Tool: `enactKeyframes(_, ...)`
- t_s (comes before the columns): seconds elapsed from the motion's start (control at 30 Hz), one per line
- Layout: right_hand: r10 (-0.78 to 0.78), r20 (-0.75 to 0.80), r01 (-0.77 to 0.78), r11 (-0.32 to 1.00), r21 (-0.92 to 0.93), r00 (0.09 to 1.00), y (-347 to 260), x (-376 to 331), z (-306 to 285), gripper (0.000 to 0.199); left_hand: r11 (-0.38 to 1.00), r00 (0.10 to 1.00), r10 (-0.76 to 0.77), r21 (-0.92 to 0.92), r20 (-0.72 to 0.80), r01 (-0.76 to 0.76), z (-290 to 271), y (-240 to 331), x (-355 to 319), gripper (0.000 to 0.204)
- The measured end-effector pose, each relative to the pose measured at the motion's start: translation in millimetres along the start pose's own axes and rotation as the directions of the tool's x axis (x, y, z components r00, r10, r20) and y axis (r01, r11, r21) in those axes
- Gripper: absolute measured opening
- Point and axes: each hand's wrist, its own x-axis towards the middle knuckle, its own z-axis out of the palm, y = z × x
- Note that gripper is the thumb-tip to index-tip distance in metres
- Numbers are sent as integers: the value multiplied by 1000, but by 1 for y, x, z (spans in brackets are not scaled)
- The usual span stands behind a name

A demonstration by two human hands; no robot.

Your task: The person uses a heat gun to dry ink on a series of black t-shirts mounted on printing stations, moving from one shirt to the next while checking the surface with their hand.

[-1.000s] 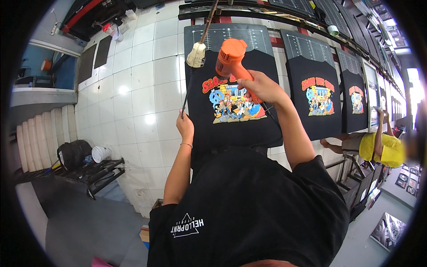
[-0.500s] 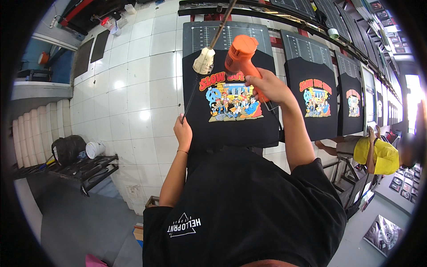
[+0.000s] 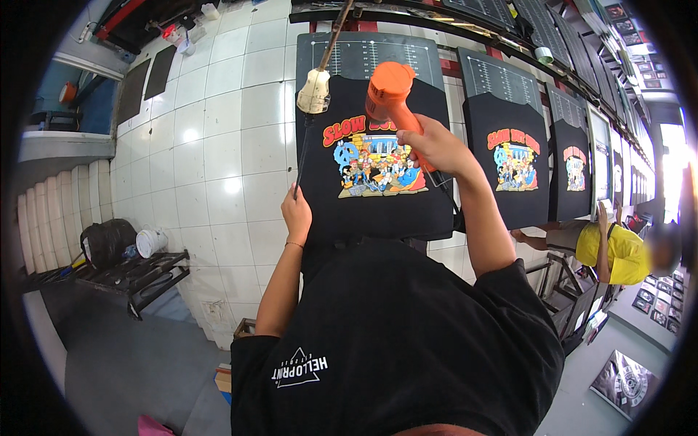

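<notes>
My right hand [image 3: 440,147] is wrapped round the handle of an orange heat gun [image 3: 392,91]. Its body is held above a black T-shirt [image 3: 363,220] stretched on a dark board [image 3: 371,54], hiding part of the red lettering over the shirt's colourful cartoon print [image 3: 356,174]. My left hand [image 3: 297,216], near the shirt's left edge, has its fingers closed on a thin black cord [image 3: 302,156]. That cord runs up to a cream-coloured socket [image 3: 313,93], which hangs from a brownish cable [image 3: 336,36] above the board's left edge.
More boards with the same printed black shirts [image 3: 512,171] stand in a row to the right. A person in a yellow top [image 3: 618,251] is at the far right. On the left, a black metal rack [image 3: 149,272] carries a white bucket [image 3: 151,242]; dark rails [image 3: 407,22] cross the back.
The hanging socket has swung left and slightly up, and the cord stands straighter. The heat gun has shifted slightly left with my right hand. My left hand keeps its grip.
</notes>
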Motion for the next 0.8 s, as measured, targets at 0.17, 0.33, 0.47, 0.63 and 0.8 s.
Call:
enactKeyframes(0.17, 33, 31, -33, 999, -11, 999, -3, -1, -8, 35, 993, 990, -107, 50, 93, 103, -3, 0, 1, 46)
enactKeyframes(0.33, 61, 7, -61, 998, -15, 998, 7, 4, -15, 37, 993, 988, -112, 36, 110, 108, -4, 0, 1, 47)
enactKeyframes(0.47, 37, -71, -38, 999, -11, 997, 15, 7, -12, 40, 994, 988, -109, 41, 112, 104, -4, 1, 1, 46)
enactKeyframes(0.63, 50, -23, -50, 999, 5, 998, 7, 0, -17, 37, 996, 992, -88, 32, 94, 85, -4, -1, 1, 45)
enactKeyframes(0.8, 96, -19, -96, 995, 4, 995, 1, -6, -19, 36, 993, 986, -114, 56, 120, 108, -6, 6, 2, 44)
